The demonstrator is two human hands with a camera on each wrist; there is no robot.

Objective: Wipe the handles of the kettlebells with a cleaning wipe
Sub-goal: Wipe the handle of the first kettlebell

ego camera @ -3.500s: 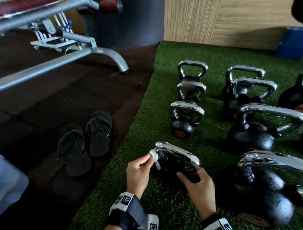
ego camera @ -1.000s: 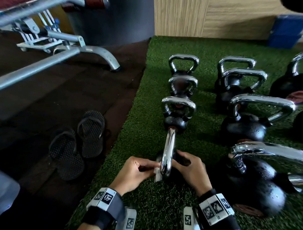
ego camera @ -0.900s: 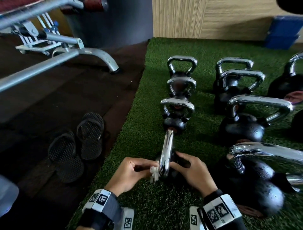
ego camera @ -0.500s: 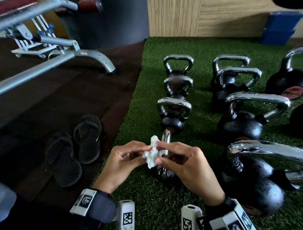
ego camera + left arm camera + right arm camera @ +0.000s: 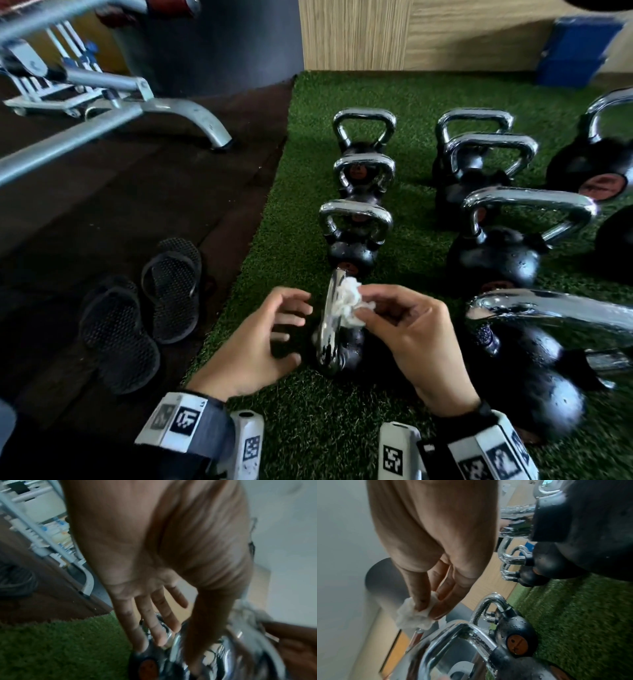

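The nearest small black kettlebell (image 5: pixel 342 353) stands on the green turf with its chrome handle (image 5: pixel 329 318) edge-on to me. My right hand (image 5: pixel 363 308) pinches a crumpled white wipe (image 5: pixel 346 301) and holds it against the upper right side of that handle. The right wrist view shows the wipe (image 5: pixel 412 614) bunched between thumb and fingers just above the handle (image 5: pixel 453 635). My left hand (image 5: pixel 294 329) hovers just left of the handle with relaxed fingers and holds nothing. In the left wrist view its straight fingers (image 5: pixel 154 626) reach down to the chrome.
Several more kettlebells stand in rows behind (image 5: pixel 356 236) and to the right (image 5: pixel 496 260), with a big one (image 5: pixel 534 370) close by my right hand. A pair of black sandals (image 5: pixel 144 315) lies on the dark floor at left. A bench frame (image 5: pixel 113 109) stands at upper left.
The wipe has passed from my left hand to my right. The left hand let go and opened beside the handle; the right hand now presses the wipe on the handle's upper part.
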